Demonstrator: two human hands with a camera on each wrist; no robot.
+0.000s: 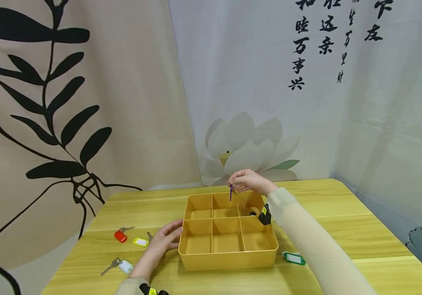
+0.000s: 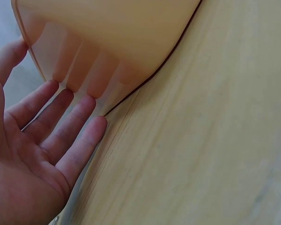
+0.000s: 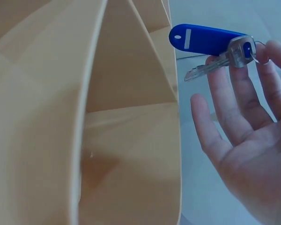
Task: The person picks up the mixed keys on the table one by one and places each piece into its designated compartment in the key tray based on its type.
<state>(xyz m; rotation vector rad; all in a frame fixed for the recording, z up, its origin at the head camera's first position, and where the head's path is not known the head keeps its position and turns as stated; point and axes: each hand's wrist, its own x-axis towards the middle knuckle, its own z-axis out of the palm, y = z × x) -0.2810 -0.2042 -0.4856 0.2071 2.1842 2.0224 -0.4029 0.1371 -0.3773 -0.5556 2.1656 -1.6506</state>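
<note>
My right hand [image 1: 249,181] is above the back row of a yellow box [image 1: 229,261] with six compartments. It pinches the ring of a silver key [image 3: 236,52] with a blue key tag [image 3: 199,39]; in the head view they hang over the back middle compartment. The other fingers of that hand are spread loosely. Against the box's left wall rests my left hand [image 1: 164,239]. Its fingertips [image 2: 91,101] touch the smooth wall, fingers nearly straight, in the left wrist view.
Left of the box lie keys with a red tag [image 1: 120,236], a yellow tag [image 1: 141,242] and a white tag [image 1: 125,266]. A green tag [image 1: 294,258] is at the right. Printed curtains [image 1: 141,102] hang behind the wooden table [image 1: 343,233].
</note>
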